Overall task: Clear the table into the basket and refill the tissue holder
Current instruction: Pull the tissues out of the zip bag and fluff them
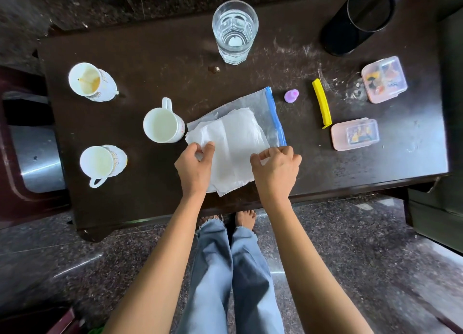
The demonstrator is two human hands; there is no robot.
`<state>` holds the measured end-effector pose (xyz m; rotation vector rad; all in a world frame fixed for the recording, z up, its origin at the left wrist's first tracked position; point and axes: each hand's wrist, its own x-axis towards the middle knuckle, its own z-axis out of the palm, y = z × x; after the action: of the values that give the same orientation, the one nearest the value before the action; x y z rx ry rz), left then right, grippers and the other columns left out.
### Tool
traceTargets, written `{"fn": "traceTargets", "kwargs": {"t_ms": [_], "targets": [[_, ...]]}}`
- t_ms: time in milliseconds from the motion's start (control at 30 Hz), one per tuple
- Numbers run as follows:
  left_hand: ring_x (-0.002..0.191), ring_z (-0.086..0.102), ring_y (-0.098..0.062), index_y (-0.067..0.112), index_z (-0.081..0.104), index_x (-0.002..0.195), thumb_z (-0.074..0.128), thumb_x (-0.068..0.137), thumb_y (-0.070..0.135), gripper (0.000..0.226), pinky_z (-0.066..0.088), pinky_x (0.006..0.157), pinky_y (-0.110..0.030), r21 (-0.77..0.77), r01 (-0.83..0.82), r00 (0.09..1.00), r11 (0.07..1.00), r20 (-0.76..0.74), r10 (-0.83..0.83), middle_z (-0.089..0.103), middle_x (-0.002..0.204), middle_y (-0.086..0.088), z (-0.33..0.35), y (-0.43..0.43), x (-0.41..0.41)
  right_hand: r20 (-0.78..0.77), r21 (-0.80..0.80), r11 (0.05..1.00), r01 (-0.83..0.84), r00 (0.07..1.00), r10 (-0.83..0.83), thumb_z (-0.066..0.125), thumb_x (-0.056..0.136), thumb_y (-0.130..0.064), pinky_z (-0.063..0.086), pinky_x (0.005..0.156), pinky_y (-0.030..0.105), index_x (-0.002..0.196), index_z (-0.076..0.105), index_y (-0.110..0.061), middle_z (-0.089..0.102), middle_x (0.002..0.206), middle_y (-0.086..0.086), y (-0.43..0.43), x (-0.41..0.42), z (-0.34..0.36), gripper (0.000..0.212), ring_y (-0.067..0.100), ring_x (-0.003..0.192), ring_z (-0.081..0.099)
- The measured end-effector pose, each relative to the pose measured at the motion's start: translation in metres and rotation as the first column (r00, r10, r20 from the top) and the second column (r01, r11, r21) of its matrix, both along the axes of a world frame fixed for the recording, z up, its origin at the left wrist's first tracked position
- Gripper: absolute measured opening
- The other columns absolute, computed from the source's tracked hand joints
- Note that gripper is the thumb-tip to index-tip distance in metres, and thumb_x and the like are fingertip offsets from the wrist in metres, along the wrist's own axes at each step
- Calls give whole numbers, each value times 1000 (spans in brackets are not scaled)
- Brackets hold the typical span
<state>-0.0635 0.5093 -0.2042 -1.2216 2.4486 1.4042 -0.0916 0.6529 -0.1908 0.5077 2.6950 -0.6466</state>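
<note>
Tissue stack (233, 148): being held flat near the front edge of the table (150, 45), over a clear zip bag (263, 103), its long axis running away from the person. The left edge is being pinched by the left hand (195, 163) and the right edge by the right hand (275, 165), fingers curled narrow on both. Tissue holder (360, 20): a black tube, being left standing at the far right corner, well apart, nearer the right hand.
</note>
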Motion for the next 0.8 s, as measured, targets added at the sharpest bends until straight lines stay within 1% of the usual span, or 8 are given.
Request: {"fn": "traceTargets", "kwargs": {"t_ms": [100,167,267,367,500,633,700,800], "targets": [[70,49,-10,5,53,97,68,87,31,31,41,62,-11,-27,-26,1000,999,-11,26,56,87,1,5,4,-3,43,50,997,-51,998,49,65,82,-28,40,78,39,95,65,-12,54,105,9,2,-2,-2,20,31,95,43],[78,54,-6,4,42,117,75,81,28,54,45,63,-8,45,-111,991,993,-63,114,51,101,4,10,9,-2,-33,54,997,-59,998,61,70,76,-27,39,78,38,106,56,-10,53,107,11,1,-3,0,37,31,94,46],[83,57,1,7,31,118,85,70,27,75,49,64,-6,150,-230,966,962,-85,244,49,102,6,11,16,-2,-151,8,995,-101,983,101,73,74,-30,41,80,36,117,48,-8,54,110,10,-2,-8,1,54,29,96,49],[83,56,-1,14,30,112,87,68,23,72,49,62,-8,223,-303,947,927,-38,319,48,99,8,10,16,-6,-169,54,982,-180,968,187,70,79,-38,42,81,40,116,53,-8,55,111,11,-5,-16,-4,51,30,99,50],[90,62,-6,16,47,116,83,71,15,58,53,72,-18,375,-290,953,880,33,300,62,105,4,3,9,-10,-22,105,971,-216,975,220,70,80,-41,38,88,40,116,52,-6,49,117,13,-10,-21,-9,54,32,106,45],[102,67,-20,16,61,117,76,78,14,42,54,91,-45,513,-174,982,840,29,186,70,110,-4,0,-2,-7,50,-228,970,-78,995,92,73,78,-25,41,76,37,91,56,-5,58,98,12,-6,-28,-8,30,29,92,50],[105,67,-22,15,62,119,75,79,15,42,53,94,-47,590,-137,985,796,-8,175,70,112,-5,3,-6,-6,43,-405,914,-4,999,24,73,77,-18,39,59,31,70,47,-11,53,72,6,0,-30,-4,28,21,67,47],[109,66,-21,21,64,116,75,81,15,37,53,93,-44,679,-127,981,723,-25,195,70,115,-4,6,-12,-8,115,-546,836,46,993,20,74,76,-18,46,59,34,76,52,-11,58,72,8,10,-33,1,24,20,64,53]]}}
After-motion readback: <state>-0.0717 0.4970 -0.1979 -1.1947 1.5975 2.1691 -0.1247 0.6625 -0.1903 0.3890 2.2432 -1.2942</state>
